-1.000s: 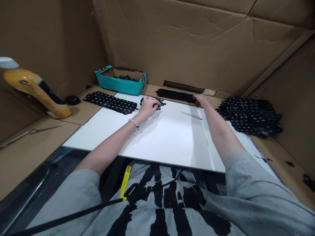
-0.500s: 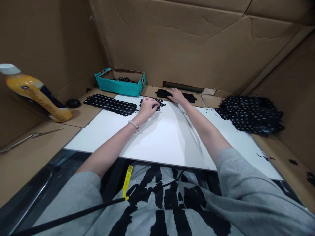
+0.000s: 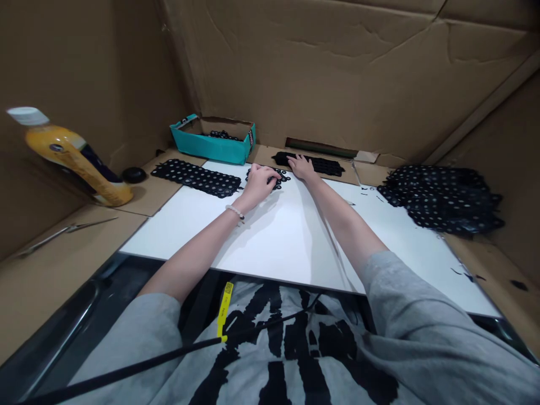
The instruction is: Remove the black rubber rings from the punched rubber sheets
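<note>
My left hand (image 3: 261,184) is at the back of the white board (image 3: 253,242), its fingers curled down over a small cluster of black rings (image 3: 283,178). Thumb and fingertips come together at the cluster; what is pinched between them is too small to make out. My right hand (image 3: 302,167) lies with fingers spread on a black ribbed strip (image 3: 328,166) just behind the board. To the left of my left hand lies a flat black sheet with rows of pale holes (image 3: 196,177). A pile of similar perforated black sheets (image 3: 441,197) sits at the right.
A teal box (image 3: 213,145) holding black ring pieces stands at the back left. Left of the board are a juice bottle (image 3: 78,160), a round black object (image 3: 134,175) and tweezers (image 3: 70,229). Black scraps (image 3: 462,274) lie on the right edge. Cardboard walls (image 3: 304,73) enclose the space.
The view has shifted slightly, so everything sits a little further right. My right hand has moved left along the ribbed strip. My left hand stays at the ring cluster.
</note>
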### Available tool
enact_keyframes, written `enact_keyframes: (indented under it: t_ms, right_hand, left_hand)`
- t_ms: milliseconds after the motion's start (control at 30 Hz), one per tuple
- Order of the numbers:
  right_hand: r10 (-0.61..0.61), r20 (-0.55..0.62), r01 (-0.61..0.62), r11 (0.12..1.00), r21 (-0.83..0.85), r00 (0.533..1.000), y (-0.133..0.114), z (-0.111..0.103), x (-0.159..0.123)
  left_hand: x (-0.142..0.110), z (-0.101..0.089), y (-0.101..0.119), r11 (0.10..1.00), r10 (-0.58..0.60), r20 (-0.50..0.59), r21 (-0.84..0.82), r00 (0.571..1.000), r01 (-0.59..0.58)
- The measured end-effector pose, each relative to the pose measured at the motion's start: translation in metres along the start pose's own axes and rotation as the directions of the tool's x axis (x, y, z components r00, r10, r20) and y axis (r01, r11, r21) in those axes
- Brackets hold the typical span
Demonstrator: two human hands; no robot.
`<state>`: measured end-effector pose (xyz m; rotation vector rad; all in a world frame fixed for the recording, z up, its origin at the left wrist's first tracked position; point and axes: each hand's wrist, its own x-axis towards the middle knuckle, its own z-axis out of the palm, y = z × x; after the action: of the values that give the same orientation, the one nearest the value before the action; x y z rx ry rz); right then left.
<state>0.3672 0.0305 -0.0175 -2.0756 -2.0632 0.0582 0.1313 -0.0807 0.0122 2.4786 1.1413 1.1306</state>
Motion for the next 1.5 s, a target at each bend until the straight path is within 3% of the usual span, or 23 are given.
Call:
enact_keyframes:
  t_ms: [300, 400, 500, 567, 600, 700, 733, 800, 1000, 1100, 1167, 1233, 1300, 1400, 1500]
  right_hand:
    - [0.071, -0.025, -0.072, 0.997, -0.011, 0.997, -0.008, 0.005, -0.001]
    - [0.066, -0.042, -0.067, 0.997, -0.026, 0.997, -0.009, 0.007, -0.003]
    - [0.07, -0.052, -0.07, 0.998, -0.001, 0.996, -0.008, 0.008, -0.004]
    - [0.066, -0.035, -0.065, 0.998, 0.013, 0.997, -0.007, 0.005, -0.004]
    - [0.059, -0.027, -0.058, 0.998, 0.016, 0.998, -0.007, 0.002, -0.004]
    - [0.01, -0.044, -0.009, 1.0, 0.018, 0.999, -0.007, -0.014, -0.006]
    - [-0.013, -0.06, 0.014, 1.0, 0.015, 0.998, -0.007, -0.021, -0.008]
    - [-0.066, -0.073, 0.066, 0.998, -0.002, 0.995, -0.004, -0.038, -0.016]
    - [-0.111, 0.12, 0.124, 0.987, -0.107, 0.987, 0.027, -0.084, -0.058]
    - [-0.087, 0.333, 0.132, 0.984, -0.116, 0.939, 0.061, -0.091, -0.092]
    - [-0.025, 0.391, 0.076, 0.99, -0.116, 0.92, 0.084, -0.086, -0.123]
    - [-0.014, 0.234, 0.041, 0.993, -0.109, 0.972, 0.101, -0.078, -0.153]
    - [-0.005, 0.138, 0.023, 0.991, -0.131, 0.99, 0.107, -0.07, -0.178]
    - [0.024, 0.161, 0.014, 0.973, -0.23, 0.987, 0.103, -0.068, -0.193]
    - [0.02, 0.183, 0.034, 0.957, -0.287, 0.983, 0.095, -0.074, -0.194]
  left_hand:
    - [0.003, -0.001, -0.004, 1.0, 0.003, 0.002, 0.005, 1.0, -0.003]
    - [0.014, -0.016, -0.013, 0.999, -0.023, -0.051, 0.034, 0.998, 0.025]
    - [0.026, -0.042, -0.04, 0.985, -0.129, -0.113, 0.099, 0.985, 0.14]
    - [0.03, -0.062, -0.065, 0.962, -0.205, -0.023, 0.181, 0.979, 0.205]
    - [0.03, -0.072, -0.078, 0.951, -0.238, 0.08, 0.221, 0.968, 0.215]
    - [0.022, -0.093, -0.11, 0.933, -0.326, 0.396, 0.28, 0.858, 0.226]
    - [0.019, -0.097, -0.117, 0.936, -0.324, 0.459, 0.281, 0.827, 0.211]
    - [0.014, -0.1, -0.125, 0.945, -0.297, 0.498, 0.275, 0.815, 0.177]
    - [0.017, -0.101, -0.133, 0.956, -0.216, 0.421, 0.275, 0.881, 0.103]
    - [0.019, -0.108, -0.132, 0.963, -0.202, 0.399, 0.247, 0.895, 0.108]
    - [0.017, -0.117, -0.128, 0.968, -0.215, 0.37, 0.202, 0.904, 0.148]
    - [0.014, -0.13, -0.121, 0.967, -0.25, 0.345, 0.133, 0.904, 0.217]
    - [0.011, -0.149, -0.108, 0.953, -0.3, 0.294, 0.051, 0.907, 0.299]
    - [0.004, -0.185, -0.077, 0.932, -0.335, 0.101, -0.113, 0.937, 0.345]
    - [-0.002, -0.226, -0.039, 0.899, -0.326, -0.072, -0.332, 0.943, 0.286]
